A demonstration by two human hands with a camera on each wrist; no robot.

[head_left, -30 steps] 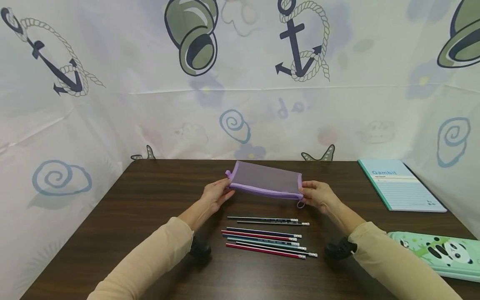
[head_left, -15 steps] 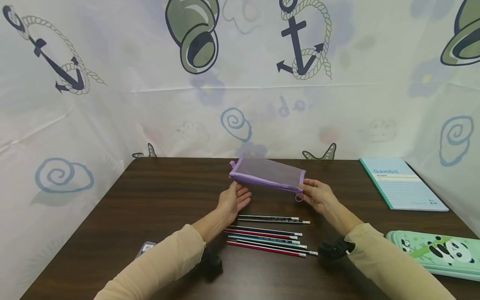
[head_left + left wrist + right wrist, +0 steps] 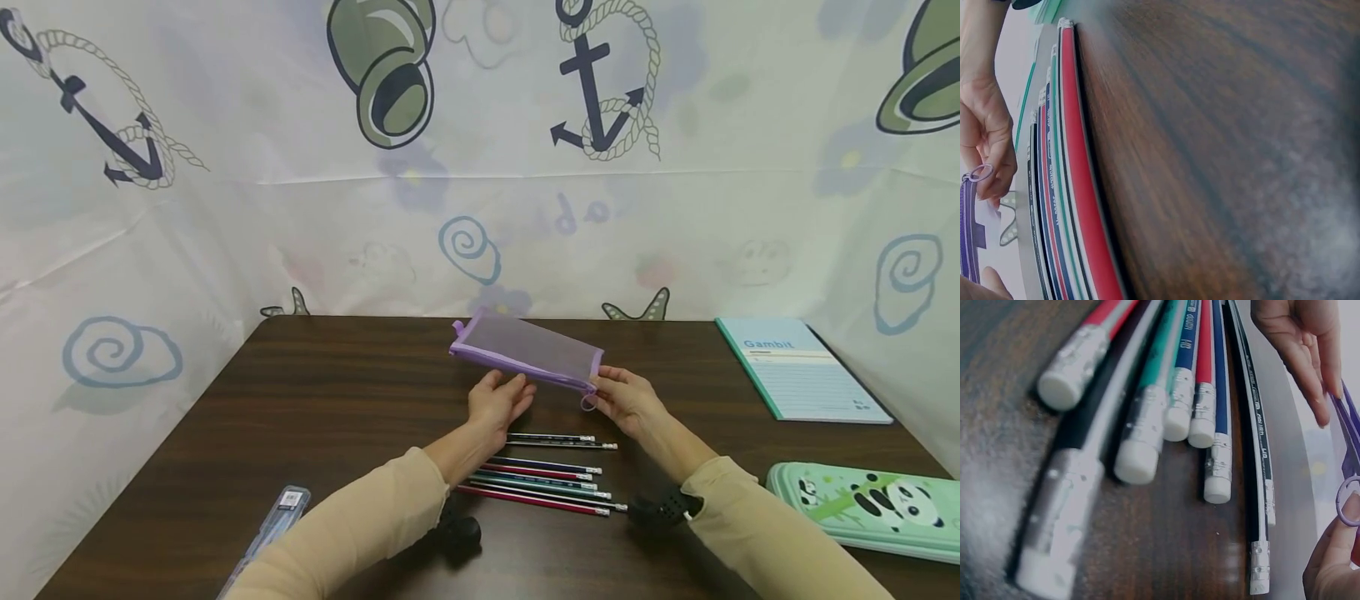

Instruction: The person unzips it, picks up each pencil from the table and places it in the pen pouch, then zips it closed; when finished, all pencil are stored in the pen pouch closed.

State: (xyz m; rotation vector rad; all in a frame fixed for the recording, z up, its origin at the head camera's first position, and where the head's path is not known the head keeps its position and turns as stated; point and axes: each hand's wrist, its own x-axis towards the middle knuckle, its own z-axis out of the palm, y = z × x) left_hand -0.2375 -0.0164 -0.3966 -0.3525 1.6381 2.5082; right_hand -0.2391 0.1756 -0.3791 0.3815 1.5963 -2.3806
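My right hand point(image 3: 630, 402) pinches the right end of a purple mesh zip pouch point(image 3: 528, 343), beside its ring pull. The pouch is raised over the far part of the table, its left end tilted higher. Just under its front edge is my left hand point(image 3: 501, 408), fingers loosely extended; in the right wrist view the left hand's fingertips point(image 3: 1322, 415) reach the zipped edge. Several pencils point(image 3: 540, 498) with white erasers lie in a row below, their left ends partly hidden by my left arm. In the left wrist view a red pencil point(image 3: 1082, 156) is nearest.
A green panda pencil case point(image 3: 862, 504) lies at the right, with a light blue notebook point(image 3: 810, 375) behind it. A clear plastic case point(image 3: 281, 517) is partly covered by my left sleeve. A printed cloth point(image 3: 510, 242) hangs behind the dark wooden table point(image 3: 360, 358).
My left hand has let go of the pouch's left end and moved right along below its front edge. My right hand still holds the other end. The clear case has come into view.
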